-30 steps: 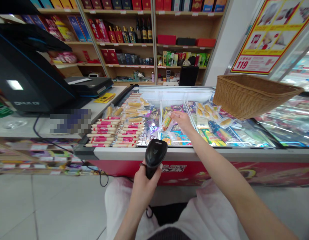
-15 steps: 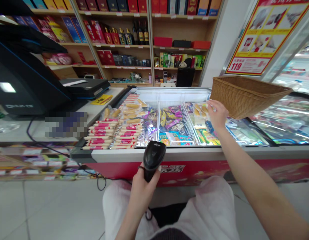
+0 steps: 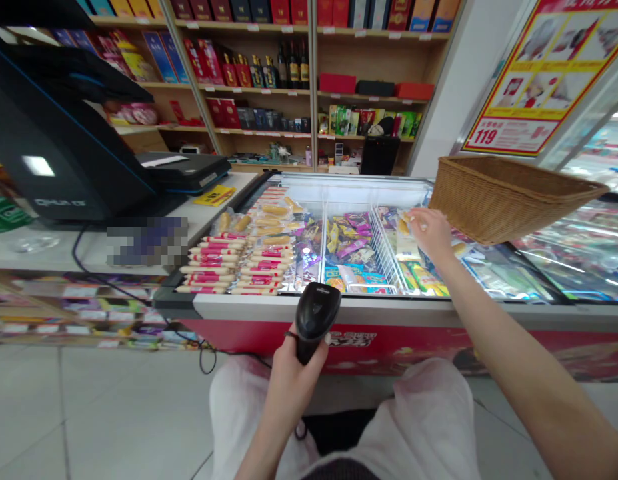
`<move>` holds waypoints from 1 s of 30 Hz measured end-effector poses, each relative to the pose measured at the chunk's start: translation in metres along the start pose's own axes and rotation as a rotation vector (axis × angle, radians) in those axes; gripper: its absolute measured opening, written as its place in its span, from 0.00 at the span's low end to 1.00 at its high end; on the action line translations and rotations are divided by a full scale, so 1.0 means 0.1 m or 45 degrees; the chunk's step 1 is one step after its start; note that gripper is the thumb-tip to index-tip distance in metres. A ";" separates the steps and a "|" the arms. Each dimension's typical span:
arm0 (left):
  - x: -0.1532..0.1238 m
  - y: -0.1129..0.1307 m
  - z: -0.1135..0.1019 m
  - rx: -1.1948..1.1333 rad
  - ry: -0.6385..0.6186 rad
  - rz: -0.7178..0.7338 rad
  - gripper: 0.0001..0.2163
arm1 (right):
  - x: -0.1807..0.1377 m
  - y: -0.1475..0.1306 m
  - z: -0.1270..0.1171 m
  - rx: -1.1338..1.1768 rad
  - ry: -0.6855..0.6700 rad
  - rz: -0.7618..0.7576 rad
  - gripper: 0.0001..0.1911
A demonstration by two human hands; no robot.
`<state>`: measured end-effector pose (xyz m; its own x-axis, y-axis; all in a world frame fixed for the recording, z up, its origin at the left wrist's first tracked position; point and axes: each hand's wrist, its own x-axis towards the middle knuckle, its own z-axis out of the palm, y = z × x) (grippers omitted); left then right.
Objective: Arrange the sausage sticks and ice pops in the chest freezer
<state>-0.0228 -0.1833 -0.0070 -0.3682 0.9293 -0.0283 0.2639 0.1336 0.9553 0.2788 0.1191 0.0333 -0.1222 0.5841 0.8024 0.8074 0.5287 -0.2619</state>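
My left hand (image 3: 293, 380) is wrapped around the grip of the black barcode scanner (image 3: 316, 315), which sticks up above my fist in front of the chest freezer's white front rim (image 3: 389, 310). My right hand (image 3: 431, 230) reaches out over the freezer's right-hand compartment, fingers curled onto a clear packet of corn cobs (image 3: 405, 235) that lies just left of and under my palm. The wicker basket (image 3: 509, 197) sits just to the right of that hand, on the glass lid.
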 end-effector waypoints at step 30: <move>-0.01 -0.04 -0.12 -0.029 -0.020 -0.034 0.22 | -0.06 -1.66 0.71 1.292 -0.415 0.490 0.18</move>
<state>-0.0342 -0.1890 -0.0073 -0.3609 0.9308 -0.0582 0.2338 0.1507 0.9605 0.1042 0.0714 0.0335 -0.2310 0.8701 0.4354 0.0005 0.4476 -0.8942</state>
